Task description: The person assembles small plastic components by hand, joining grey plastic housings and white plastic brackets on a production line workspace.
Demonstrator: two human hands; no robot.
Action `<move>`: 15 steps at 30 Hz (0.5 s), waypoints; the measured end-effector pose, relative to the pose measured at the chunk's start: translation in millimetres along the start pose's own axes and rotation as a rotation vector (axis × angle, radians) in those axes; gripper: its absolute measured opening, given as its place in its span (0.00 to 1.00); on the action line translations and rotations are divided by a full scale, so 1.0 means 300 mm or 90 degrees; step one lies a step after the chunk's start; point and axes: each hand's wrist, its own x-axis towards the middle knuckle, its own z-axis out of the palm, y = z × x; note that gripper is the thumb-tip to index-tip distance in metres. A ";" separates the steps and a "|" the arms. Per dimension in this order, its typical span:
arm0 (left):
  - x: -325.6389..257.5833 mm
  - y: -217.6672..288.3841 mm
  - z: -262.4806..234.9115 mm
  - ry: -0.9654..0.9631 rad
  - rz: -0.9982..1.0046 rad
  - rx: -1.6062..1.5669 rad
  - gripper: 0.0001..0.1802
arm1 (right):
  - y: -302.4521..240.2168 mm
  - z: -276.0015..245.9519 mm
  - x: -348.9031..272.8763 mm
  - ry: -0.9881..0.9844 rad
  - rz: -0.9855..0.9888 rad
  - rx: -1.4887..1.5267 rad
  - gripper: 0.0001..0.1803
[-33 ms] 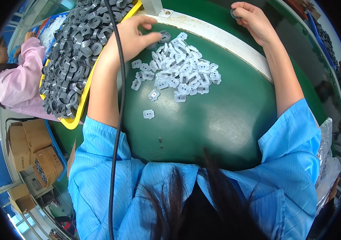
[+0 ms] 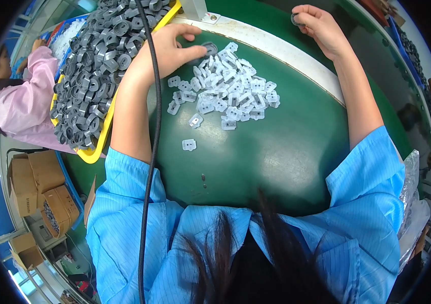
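Nothing moved, left hand [image 2: 172,45] fingers pinching grey part [image 2: 209,48], right hand [image 2: 316,25] gripping another.

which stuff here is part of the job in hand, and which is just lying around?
In use:
left hand pinching a grey part
right hand holding a dark part
white clips
grey parts bin

Lying about:
cardboard boxes
black cable

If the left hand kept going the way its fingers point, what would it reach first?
Probably the pile of white plastic clips: the left hand points right, its fingertips already pinching a grey ring part at the pile's edge.
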 end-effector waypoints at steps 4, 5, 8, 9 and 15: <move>-0.013 -0.029 0.001 -0.009 0.052 0.016 0.29 | 0.000 0.032 -0.022 0.052 -0.094 -0.410 0.20; -0.013 -0.027 0.004 -0.010 0.069 0.015 0.28 | 0.005 0.039 -0.032 0.109 -0.133 -0.542 0.22; -0.021 -0.024 -0.003 -0.009 0.054 0.059 0.26 | -0.107 0.157 -0.080 0.142 -0.311 -0.589 0.16; -0.017 -0.020 0.007 -0.014 0.044 0.092 0.25 | -0.156 0.217 -0.115 0.089 -0.295 -0.534 0.13; 0.014 0.046 0.097 0.128 0.008 0.016 0.21 | -0.148 0.399 -0.173 0.002 -0.380 -0.639 0.10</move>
